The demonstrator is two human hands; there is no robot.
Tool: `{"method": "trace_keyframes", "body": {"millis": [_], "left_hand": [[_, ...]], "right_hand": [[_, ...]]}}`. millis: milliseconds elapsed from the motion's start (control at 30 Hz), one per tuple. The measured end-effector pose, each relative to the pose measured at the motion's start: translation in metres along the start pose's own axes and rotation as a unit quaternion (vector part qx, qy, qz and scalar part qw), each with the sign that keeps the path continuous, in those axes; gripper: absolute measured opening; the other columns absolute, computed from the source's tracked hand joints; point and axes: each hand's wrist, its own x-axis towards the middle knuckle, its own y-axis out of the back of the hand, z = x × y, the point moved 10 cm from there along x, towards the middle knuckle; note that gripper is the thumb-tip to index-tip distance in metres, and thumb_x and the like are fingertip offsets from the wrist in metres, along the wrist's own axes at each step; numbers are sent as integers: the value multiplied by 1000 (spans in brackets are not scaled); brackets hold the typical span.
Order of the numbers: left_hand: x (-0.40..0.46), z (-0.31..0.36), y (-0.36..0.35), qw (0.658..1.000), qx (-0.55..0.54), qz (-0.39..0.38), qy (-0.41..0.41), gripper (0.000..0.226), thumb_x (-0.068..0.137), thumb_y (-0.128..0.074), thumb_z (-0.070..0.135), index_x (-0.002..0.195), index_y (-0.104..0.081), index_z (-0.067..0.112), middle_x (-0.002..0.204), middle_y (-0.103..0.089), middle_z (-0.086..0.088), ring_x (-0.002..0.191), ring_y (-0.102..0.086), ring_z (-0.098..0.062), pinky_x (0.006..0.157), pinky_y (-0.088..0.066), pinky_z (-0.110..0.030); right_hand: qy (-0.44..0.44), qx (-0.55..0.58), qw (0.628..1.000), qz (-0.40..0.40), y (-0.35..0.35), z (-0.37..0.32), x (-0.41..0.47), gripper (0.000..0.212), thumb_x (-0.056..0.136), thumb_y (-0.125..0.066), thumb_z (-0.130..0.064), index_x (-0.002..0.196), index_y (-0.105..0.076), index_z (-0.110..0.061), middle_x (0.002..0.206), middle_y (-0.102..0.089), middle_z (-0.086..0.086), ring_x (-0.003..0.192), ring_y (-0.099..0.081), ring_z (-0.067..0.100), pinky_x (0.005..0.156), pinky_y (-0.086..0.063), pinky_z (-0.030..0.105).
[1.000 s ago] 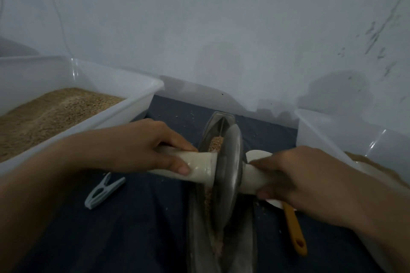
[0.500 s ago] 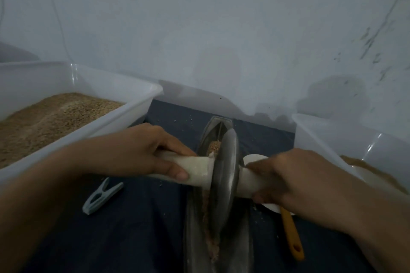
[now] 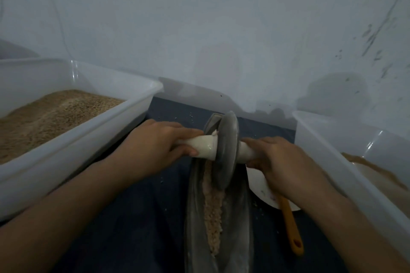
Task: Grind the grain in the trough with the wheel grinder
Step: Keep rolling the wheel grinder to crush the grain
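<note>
The wheel grinder (image 3: 226, 150) is stood on edge at the far end of the trough (image 3: 239, 217); its white handles are grasped by the left hand (image 3: 159, 146) and right hand (image 3: 277, 159). The grain (image 3: 214, 206) is spread along the trough.

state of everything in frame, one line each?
left hand: grips left handle
right hand: grips right handle
wheel grinder: upright, at trough's far end
trough: grain strip along its middle
left bin: holds grain
orange-handled tool: lying beside trough
</note>
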Motion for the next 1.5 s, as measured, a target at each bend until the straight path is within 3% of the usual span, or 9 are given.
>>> {"method": "trace_keyframes", "body": {"millis": [200, 333, 500, 633, 800, 1000, 1200, 1333, 1500], "left_hand": [[-11, 1, -2, 970, -186, -157, -1, 37, 75, -64, 52, 111, -59, 54, 98, -65, 32, 90, -58, 14, 78, -42, -6], [-23, 17, 1, 933, -261, -244, -45, 36, 78, -63, 49, 114, -61, 50, 107, -66, 27, 100, -61, 6, 88, -44, -16], [-15, 11, 1, 959, -208, -190, -15, 37, 71, -55, 59, 107, -61, 54, 102, -66, 28, 93, -59, 11, 83, -44, -11], [-4, -7, -3, 993, -79, -80, 40, 40, 80, -51, 57, 119, -53, 51, 113, -63, 22, 101, -57, 1, 89, -46, -28], [-1, -3, 2, 1000, -26, -5, 8, 55, 76, -39, 64, 126, -51, 45, 106, -63, 17, 94, -59, -5, 79, -46, -26], [-12, 3, -2, 964, -206, -169, -5, 33, 72, -59, 57, 106, -60, 56, 96, -65, 34, 91, -59, 13, 79, -42, -5], [-28, 20, -2, 913, -288, -285, -48, 31, 82, -62, 47, 113, -64, 44, 107, -68, 19, 100, -63, -1, 87, -46, -16], [-16, 3, -6, 955, -204, -217, 13, 39, 71, -50, 63, 106, -62, 52, 94, -67, 28, 89, -60, 10, 76, -42, -8], [-2, -15, -2, 994, -58, -53, 74, 36, 85, -48, 54, 119, -57, 45, 106, -66, 16, 89, -56, 0, 87, -48, -32]], "right_hand": [[68, -17, 994, -85, 15, -25, -16, 15, 88, -56, -36, 78, -49, -45, 69, -45, -15, 71, -48, 0, 58, -29, 18], [62, 11, 986, -153, 28, -32, -34, 14, 82, -60, -50, 91, -52, -44, 66, -42, -15, 62, -41, -3, 52, -30, 13], [42, -20, 994, -103, 21, -26, -24, 32, 86, -60, -38, 118, -55, -41, 69, -43, -16, 75, -48, 4, 55, -32, 15], [5, -39, 999, 6, 8, -10, -4, 57, 87, -53, -13, 136, -39, -38, 114, -56, -8, 107, -50, 13, 84, -38, 24], [0, -51, 998, 30, 2, -1, 2, 51, 93, -49, -24, 139, -34, -38, 125, -54, -8, 110, -47, 12, 87, -31, 23], [69, -33, 993, -89, 14, -26, -16, 29, 89, -53, -25, 70, -41, -44, 65, -36, -16, 64, -40, -1, 52, -27, 14], [81, -33, 983, -163, 23, -35, -36, 35, 86, -55, -51, 120, -49, -46, 79, -41, -16, 82, -41, 2, 56, -27, 9], [54, 16, 992, -115, 13, -25, -19, 20, 91, -53, -35, 104, -52, -50, 85, -53, -15, 82, -50, 5, 69, -42, 17], [14, -31, 999, 40, 3, -2, 0, 58, 93, -50, -18, 140, -28, -42, 128, -49, -11, 113, -42, 11, 90, -32, 24]]}}
